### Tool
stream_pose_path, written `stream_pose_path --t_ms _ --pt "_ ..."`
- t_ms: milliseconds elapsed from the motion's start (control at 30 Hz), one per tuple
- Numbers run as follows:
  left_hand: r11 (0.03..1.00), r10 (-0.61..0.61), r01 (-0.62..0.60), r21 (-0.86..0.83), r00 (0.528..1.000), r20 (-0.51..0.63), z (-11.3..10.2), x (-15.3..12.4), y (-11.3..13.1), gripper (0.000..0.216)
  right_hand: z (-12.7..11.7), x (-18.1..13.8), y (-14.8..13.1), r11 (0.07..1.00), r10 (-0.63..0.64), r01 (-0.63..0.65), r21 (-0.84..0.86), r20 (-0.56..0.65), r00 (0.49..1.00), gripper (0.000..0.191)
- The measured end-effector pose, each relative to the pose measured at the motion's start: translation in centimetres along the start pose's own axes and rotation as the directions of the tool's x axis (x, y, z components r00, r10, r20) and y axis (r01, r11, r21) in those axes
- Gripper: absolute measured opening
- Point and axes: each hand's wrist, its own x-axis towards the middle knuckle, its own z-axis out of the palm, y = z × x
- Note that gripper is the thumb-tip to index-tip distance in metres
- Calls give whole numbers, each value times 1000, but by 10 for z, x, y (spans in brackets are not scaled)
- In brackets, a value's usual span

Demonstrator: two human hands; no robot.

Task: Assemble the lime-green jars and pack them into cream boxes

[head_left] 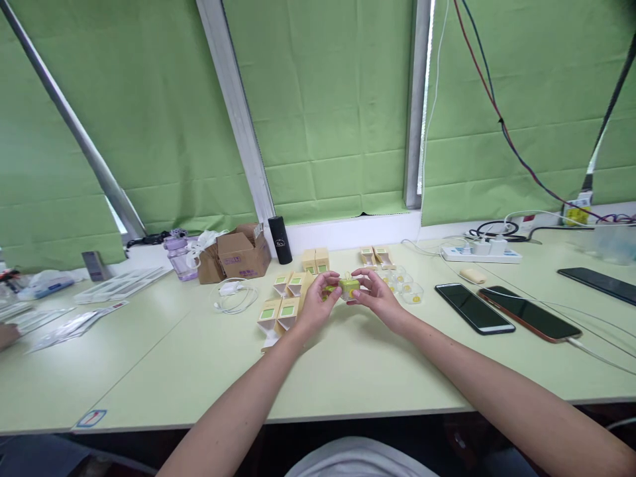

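Between my two hands, above the table, is a small yellow-green case (350, 287) with what looks like a clear plastic part at its lower side. My left hand (318, 301) grips its left side, thumb in front. My right hand (376, 299) pinches the right side between thumb and fingers. Just left of my left hand stand several small open kraft boxes (269, 314) with green squares on them. Behind my right hand sit several clear plastic cups (412, 293) with yellow spots inside. Fingers hide part of the case.
More kraft boxes (376, 256) stand farther back. A black bottle (280, 240), a cardboard carton (244, 251) and a purple bottle (180, 256) line the back left. Phones (474, 309), cables and a power strip (481, 254) lie right. A person's hand (6, 336) shows at far left.
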Motion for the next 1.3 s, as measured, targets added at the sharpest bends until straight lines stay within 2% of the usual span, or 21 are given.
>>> stream_pose_path --t_ms 200,600,833,1067,1300 --pt "998 17 -19 55 999 50 1 -7 12 48 1 0 -2 1000 -12 11 -29 -33 999 46" --pt "995 8 -12 96 999 41 3 -8 13 45 -2 2 1 1000 -19 18 -21 -54 998 45" --pt "993 4 -3 122 1000 -10 6 -9 17 45 -3 4 4 999 -2 4 36 -54 999 46" --pt "958 65 -39 284 994 -85 11 -13 18 43 -1 2 4 999 17 -15 47 -58 998 49" --pt "902 146 -104 419 987 -70 7 -14 22 37 1 0 9 997 60 -57 60 -48 997 52"
